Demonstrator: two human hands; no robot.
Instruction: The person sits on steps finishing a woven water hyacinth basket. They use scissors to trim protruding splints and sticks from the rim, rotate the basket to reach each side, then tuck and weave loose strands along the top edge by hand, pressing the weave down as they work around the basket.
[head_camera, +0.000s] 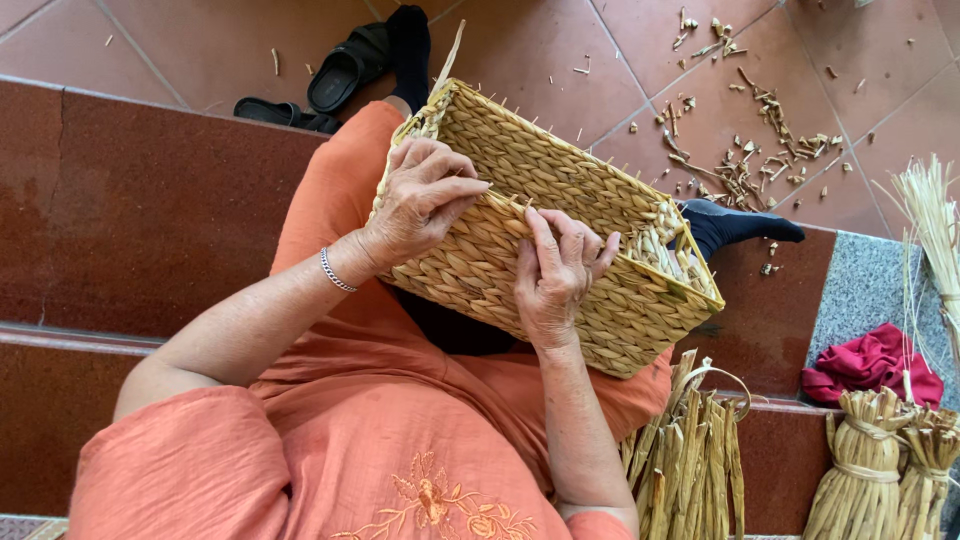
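A rectangular woven straw basket (560, 175) rests tilted on my lap, over my orange trousers. My left hand (422, 200), with a silver bracelet at the wrist, grips the basket's near rim with bent fingers. My right hand (552, 275) lies on the basket's side wall, fingers pressed on the weave near the rim. Short fibre ends stick out along the rim. A metal frame edge shows at the basket's right end (690, 262).
Bundles of dried fibre (690, 455) lean at my right, with tied bundles (880, 465) further right. A red cloth (870, 362) lies on the grey step. Fibre scraps (745, 165) litter the tile floor. Black sandals (335, 80) sit at the far left.
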